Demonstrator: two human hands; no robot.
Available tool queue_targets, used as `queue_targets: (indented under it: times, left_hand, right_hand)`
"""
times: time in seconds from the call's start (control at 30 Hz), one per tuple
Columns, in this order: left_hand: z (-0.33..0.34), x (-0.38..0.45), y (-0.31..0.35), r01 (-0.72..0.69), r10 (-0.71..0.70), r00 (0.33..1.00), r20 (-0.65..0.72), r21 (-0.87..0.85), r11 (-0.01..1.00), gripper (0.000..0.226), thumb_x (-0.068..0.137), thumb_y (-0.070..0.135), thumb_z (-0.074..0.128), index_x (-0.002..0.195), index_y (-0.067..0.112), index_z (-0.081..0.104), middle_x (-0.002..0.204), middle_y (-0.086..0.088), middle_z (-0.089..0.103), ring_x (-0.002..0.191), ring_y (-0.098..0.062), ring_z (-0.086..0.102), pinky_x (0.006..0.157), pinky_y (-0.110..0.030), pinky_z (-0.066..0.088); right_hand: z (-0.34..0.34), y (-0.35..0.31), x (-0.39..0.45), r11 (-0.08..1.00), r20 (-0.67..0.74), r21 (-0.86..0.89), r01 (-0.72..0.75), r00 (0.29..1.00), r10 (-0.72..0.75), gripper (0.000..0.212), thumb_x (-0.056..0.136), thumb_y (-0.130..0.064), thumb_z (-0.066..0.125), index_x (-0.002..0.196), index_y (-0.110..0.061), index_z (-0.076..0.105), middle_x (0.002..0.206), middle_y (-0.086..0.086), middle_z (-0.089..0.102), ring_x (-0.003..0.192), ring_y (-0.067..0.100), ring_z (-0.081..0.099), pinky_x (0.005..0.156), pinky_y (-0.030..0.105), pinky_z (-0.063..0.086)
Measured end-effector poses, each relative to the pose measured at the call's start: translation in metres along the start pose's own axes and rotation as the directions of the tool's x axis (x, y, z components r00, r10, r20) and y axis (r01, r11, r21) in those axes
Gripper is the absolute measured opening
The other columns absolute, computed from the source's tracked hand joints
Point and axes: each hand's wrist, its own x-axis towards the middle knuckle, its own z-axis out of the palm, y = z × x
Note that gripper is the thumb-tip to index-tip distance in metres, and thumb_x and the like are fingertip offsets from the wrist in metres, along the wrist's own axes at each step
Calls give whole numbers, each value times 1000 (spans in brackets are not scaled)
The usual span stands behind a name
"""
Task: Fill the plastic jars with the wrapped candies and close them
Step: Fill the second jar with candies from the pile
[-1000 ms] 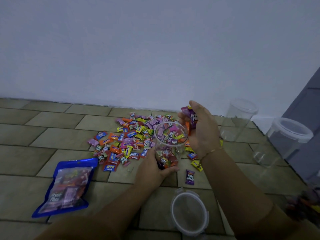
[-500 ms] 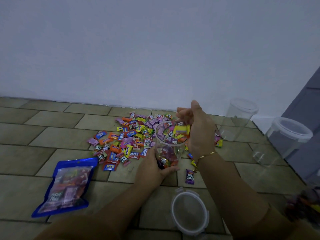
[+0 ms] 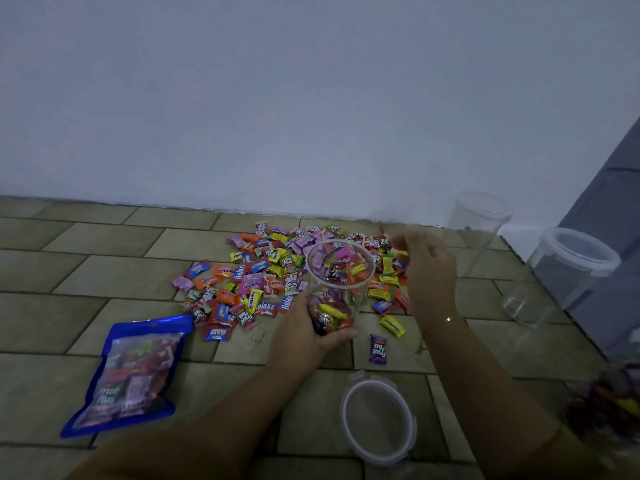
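Observation:
A clear plastic jar (image 3: 341,271) stands open on the tiled floor, partly filled with wrapped candies. My left hand (image 3: 308,336) grips its lower part from the near side. Just right of the jar's rim my right hand (image 3: 427,271) hovers over the candy pile (image 3: 249,278), fingers loosely curled, nothing plainly seen in them. The pile spreads behind and on both sides of the jar. The jar's clear lid (image 3: 379,420) lies flat on the floor close to me.
Two empty clear jars stand at the right, one by the wall (image 3: 479,233) and one with a lid (image 3: 571,268) beside a grey panel. A blue candy bag (image 3: 131,372) lies at the left. Single candies (image 3: 377,348) lie near the jar. A blurred candy-filled container (image 3: 606,410) is at bottom right.
My right hand held candies above the jar, dropped them in, then moved right, away from the rim and toward the pile. My left hand and the jar stayed put.

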Motion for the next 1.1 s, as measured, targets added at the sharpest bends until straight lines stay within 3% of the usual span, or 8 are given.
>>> queue_targets:
  times: [0.07, 0.17, 0.3, 0.47, 0.7, 0.83, 0.93, 1.1]
  left_hand:
    - [0, 0, 0, 0, 0, 1000, -2, -2, 1000, 109, 48, 78, 68, 138, 28, 32, 128, 12, 56, 115, -8, 54, 90, -25, 46]
    - [0, 0, 2, -8, 8, 1000, -11, -5, 1000, 105, 50, 75, 70, 137, 28, 33, 125, 13, 56, 111, -6, 54, 84, -20, 44]
    - [-2, -1, 3, -9, 9, 1000, -11, -11, 1000, 103, 51, 72, 71, 136, 25, 35, 120, 17, 55, 104, 0, 53, 73, -6, 37]
    - [0, -1, 1, -6, 5, 1000, -18, -12, 1000, 101, 50, 71, 72, 133, 25, 37, 120, 14, 58, 105, -2, 54, 79, -17, 42]
    - [0, 0, 0, 9, -9, 1000, -15, 0, 1000, 98, 51, 67, 75, 131, 26, 36, 114, 20, 53, 104, -2, 53, 78, -18, 42]
    - [0, 1, 2, -3, 3, 1000, -21, 6, 1000, 97, 51, 66, 76, 131, 26, 36, 112, 23, 50, 102, 3, 48, 77, -15, 39]
    - [-1, 1, 2, -5, 5, 1000, -27, 15, 1000, 96, 52, 65, 75, 130, 25, 37, 111, 22, 50, 101, 3, 47, 78, -17, 38]
    - [0, 0, 0, 7, -7, 1000, -17, -2, 1000, 95, 52, 68, 75, 129, 27, 38, 115, 19, 55, 104, -1, 53, 78, -17, 42]
  right_hand:
    - [-15, 26, -6, 942, 155, -313, 123, 985, -77, 28, 91, -35, 54, 80, -12, 65, 71, -2, 56, 64, -1, 47, 63, 21, 38]
    - [-34, 63, -19, 753, 392, -613, 239, 919, 27, 53, 78, -56, 55, 118, -21, 58, 116, -1, 55, 108, 6, 44, 89, 27, 35]
    - [-46, 91, -33, 567, 530, -745, 352, 828, 183, 92, 77, -64, 60, 149, -27, 16, 157, 1, 8, 144, 19, 4, 115, 35, 12]
    - [-36, 101, -24, 472, 522, -797, 378, 824, 222, 89, 84, -61, 53, 150, -26, 5, 159, 4, -2, 146, 22, -3, 117, 36, 6]
    - [-15, 115, 0, 476, 488, -796, 374, 862, 137, 58, 97, -45, 39, 148, -22, 25, 149, 1, 34, 139, 20, 24, 114, 36, 22]
    - [-11, 115, -3, 328, 447, -859, 393, 888, 107, 81, 78, -63, 7, 143, -25, 36, 132, 1, 46, 126, 23, 37, 102, 38, 31]
    - [-10, 117, -6, 370, 407, -858, 356, 911, 67, 69, 80, -60, 23, 127, -21, 55, 117, 6, 53, 115, 27, 45, 93, 39, 34]
    - [-9, 111, -10, 379, 402, -854, 355, 914, 51, 39, 89, -39, 54, 114, -10, 58, 117, 10, 55, 111, 28, 47, 89, 37, 37]
